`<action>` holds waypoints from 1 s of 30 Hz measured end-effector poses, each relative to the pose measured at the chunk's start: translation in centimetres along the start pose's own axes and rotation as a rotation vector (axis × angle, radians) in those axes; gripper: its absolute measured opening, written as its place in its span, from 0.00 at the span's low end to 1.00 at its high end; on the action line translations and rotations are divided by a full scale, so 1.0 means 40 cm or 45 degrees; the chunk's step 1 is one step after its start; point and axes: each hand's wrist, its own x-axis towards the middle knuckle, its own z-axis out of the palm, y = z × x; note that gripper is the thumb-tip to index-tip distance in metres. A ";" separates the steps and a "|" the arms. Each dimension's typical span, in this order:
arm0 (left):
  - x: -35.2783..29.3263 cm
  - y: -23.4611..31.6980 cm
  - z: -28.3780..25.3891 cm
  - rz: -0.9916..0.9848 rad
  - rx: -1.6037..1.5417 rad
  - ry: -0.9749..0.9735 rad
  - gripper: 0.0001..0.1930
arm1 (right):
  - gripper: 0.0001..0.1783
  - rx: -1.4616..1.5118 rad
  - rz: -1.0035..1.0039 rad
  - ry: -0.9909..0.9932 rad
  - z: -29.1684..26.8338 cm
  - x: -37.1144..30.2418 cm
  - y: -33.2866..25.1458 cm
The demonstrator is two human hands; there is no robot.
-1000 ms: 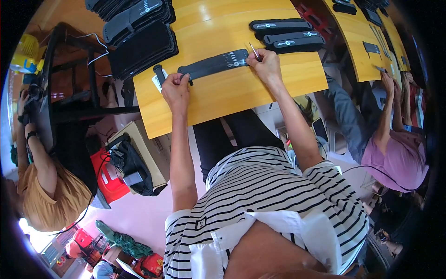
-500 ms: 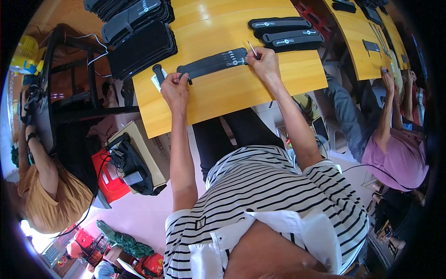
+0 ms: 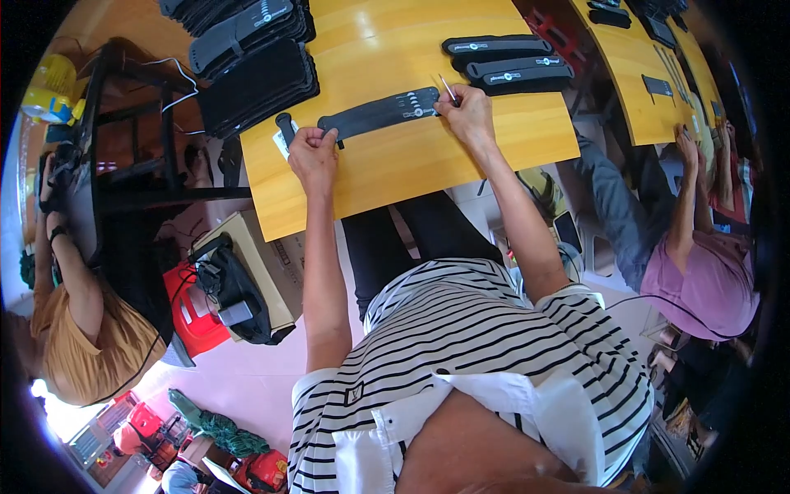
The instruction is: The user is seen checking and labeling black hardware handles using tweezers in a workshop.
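Observation:
A dark grey strap (image 3: 374,113) with white printing lies stretched across the yellow table, widening toward its right end. At its narrow left end my left hand (image 3: 313,156) is closed, thumb and fingers pinching the strap. My right hand (image 3: 469,115) is closed around a slim pointed metal tool (image 3: 448,87), whose tip points up and away; its exact kind is too small to tell. The right fingertips also touch the strap's wide end. Just left of my left hand lie a short black strap piece (image 3: 285,128) and a white slip (image 3: 281,146) partly under it.
Piles of black straps (image 3: 255,86) stand at the table's far left, and several more straps (image 3: 512,67) lie at the right. The yellow table (image 3: 362,193) ends close before me. An open carton (image 3: 276,247) stands below left. Other people work on both sides.
The view has shifted slightly. Both hands keep their hold at the two ends of the strap, with hardly any movement.

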 end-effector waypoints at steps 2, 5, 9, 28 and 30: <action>0.002 -0.002 0.000 -0.023 -0.032 -0.007 0.09 | 0.06 0.010 -0.007 0.004 0.002 0.001 0.003; -0.002 0.005 0.001 -0.047 -0.054 0.000 0.10 | 0.06 0.015 0.002 0.008 0.003 0.002 0.006; -0.005 0.009 0.000 -0.068 -0.085 0.006 0.10 | 0.06 0.022 0.014 0.010 0.006 0.003 0.013; 0.008 -0.021 -0.003 -0.037 -0.133 -0.018 0.09 | 0.04 -0.027 -0.053 0.065 0.012 0.003 0.017; 0.004 -0.015 -0.007 0.281 0.221 0.061 0.07 | 0.04 -0.078 -0.113 0.082 0.013 -0.003 0.013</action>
